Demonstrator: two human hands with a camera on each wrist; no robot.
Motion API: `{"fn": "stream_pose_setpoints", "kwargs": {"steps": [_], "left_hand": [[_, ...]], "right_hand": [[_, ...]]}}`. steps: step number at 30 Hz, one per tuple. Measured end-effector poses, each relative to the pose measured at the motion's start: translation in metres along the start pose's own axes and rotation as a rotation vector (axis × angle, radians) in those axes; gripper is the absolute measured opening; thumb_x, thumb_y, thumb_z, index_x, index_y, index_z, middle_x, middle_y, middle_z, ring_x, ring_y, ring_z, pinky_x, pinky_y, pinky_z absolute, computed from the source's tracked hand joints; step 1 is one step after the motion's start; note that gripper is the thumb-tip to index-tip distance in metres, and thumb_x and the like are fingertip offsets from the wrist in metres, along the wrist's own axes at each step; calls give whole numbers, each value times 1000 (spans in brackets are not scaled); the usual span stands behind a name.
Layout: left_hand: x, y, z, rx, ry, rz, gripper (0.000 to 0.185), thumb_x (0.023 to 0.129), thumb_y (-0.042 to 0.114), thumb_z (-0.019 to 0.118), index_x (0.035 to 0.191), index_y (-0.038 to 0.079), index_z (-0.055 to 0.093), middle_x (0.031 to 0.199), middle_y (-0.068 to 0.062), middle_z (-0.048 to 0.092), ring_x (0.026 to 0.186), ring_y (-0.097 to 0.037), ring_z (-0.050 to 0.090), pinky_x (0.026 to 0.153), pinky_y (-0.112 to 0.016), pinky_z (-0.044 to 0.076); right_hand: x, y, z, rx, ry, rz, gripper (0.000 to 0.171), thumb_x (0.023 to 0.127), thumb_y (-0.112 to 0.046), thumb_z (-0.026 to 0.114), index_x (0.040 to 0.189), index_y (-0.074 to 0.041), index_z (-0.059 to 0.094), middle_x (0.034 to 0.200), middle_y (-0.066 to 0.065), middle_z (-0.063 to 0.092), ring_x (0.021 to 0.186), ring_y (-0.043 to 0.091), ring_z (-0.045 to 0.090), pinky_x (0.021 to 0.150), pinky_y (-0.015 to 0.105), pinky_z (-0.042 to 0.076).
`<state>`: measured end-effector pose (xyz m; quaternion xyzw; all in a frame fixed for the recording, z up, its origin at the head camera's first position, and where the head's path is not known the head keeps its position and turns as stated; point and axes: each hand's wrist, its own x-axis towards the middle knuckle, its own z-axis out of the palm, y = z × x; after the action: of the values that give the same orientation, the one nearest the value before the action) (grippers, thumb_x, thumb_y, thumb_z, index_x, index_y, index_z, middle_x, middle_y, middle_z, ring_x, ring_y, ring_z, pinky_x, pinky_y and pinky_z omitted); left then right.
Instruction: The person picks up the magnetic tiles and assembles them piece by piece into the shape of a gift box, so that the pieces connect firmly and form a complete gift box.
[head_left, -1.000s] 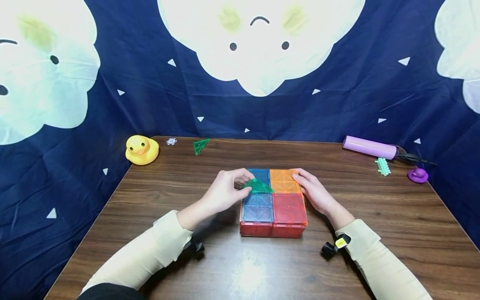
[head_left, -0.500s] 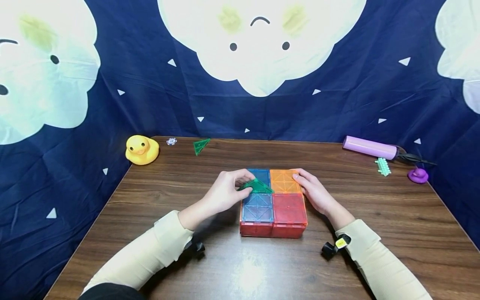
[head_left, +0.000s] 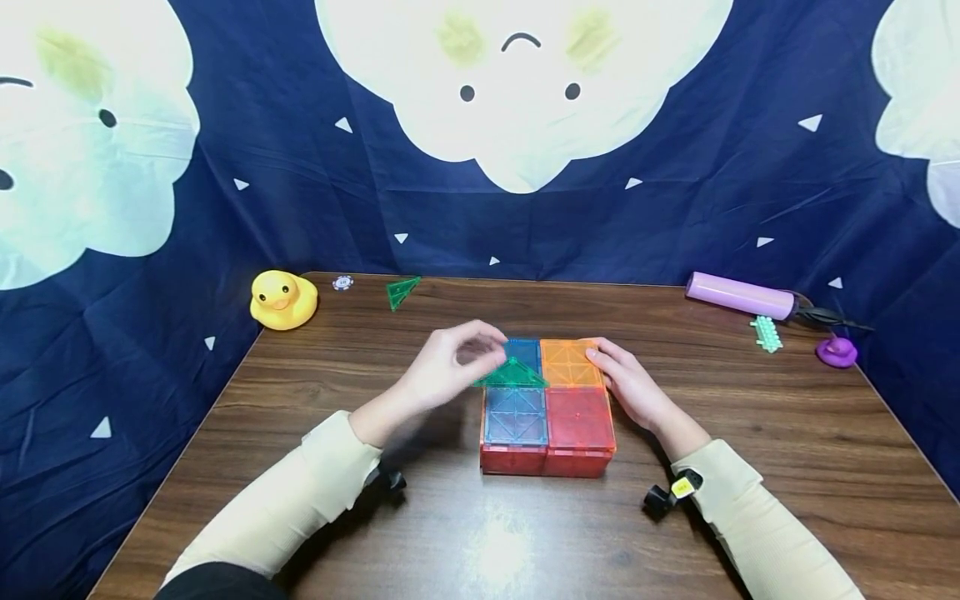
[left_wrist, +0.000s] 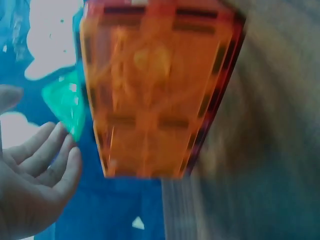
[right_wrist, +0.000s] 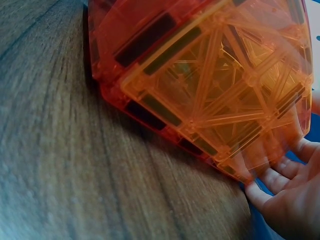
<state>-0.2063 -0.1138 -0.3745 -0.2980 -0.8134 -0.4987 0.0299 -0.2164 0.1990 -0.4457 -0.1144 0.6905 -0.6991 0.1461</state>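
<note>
A low box of magnetic tiles (head_left: pixel 546 461) stands mid-table, its top made of blue, orange and red squares. Upright on that top is a green triangular magnetic tile (head_left: pixel 513 373), along the line between the two blue squares. My left hand (head_left: pixel 438 371) is just left of it, thumb and fingers spread apart. In the left wrist view those fingertips lie close by the green triangle, with nothing held. At the box's far right corner my right hand (head_left: pixel 636 390) grips it, thumb on the orange top tile (head_left: pixel 568 364) and fingers round the side, seen through the orange wall (right_wrist: pixel 225 90).
Along the back left are a yellow rubber duck (head_left: pixel 284 300), a poker chip (head_left: pixel 342 283) and another green triangle tile (head_left: pixel 402 292). At the back right lie a purple cylinder (head_left: pixel 738 295) with a black cord, a mint bumpy piece (head_left: pixel 766 332) and a purple duck (head_left: pixel 836 351).
My left hand has let go of the green triangle tile and drawn slightly left and up, its fingers parting. The tile stays standing on the box. The right hand keeps its place.
</note>
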Motion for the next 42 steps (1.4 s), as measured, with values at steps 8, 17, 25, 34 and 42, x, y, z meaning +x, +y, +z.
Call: {"fn": "stream_pose_setpoints", "kwargs": {"steps": [8,17,25,34,42], "left_hand": [[38,-53,-60,76,422,-166,16,96,10,70,108,0,74,102,-14,74,91,-18,65,83,-29,48],[51,-133,-112,-81,641,-506,27,94,3,68,119,-7,68,105,-14,69,86,-8,59,78,-18,45],[55,-165,-112,70,549,-720,49,93,14,73,138,-1,60,133,-19,62,125,-30,52,103,-36,45],[57,-173,-109,280,413,-825,61,93,27,76,145,5,54,147,-23,44,141,-44,26,115,-58,18],[59,-174,-105,373,387,-798,57,92,26,77,139,3,54,142,-25,44,136,-44,30,110,-60,23]], "right_hand": [[-1,1,0,-4,8,1,49,110,-31,46,142,7,43,125,9,60,106,13,64,90,29,54],[-1,-1,-2,-5,10,-9,49,110,-31,47,141,6,44,126,9,60,108,14,63,91,28,54],[-1,1,-2,-1,12,-4,50,110,-30,46,142,8,42,127,10,59,109,13,63,92,28,53],[1,3,1,5,12,-17,47,109,-28,47,140,7,44,123,8,61,105,14,64,90,28,54],[1,2,0,8,9,-12,48,109,-29,47,141,6,44,124,8,61,106,14,63,91,28,54]]}}
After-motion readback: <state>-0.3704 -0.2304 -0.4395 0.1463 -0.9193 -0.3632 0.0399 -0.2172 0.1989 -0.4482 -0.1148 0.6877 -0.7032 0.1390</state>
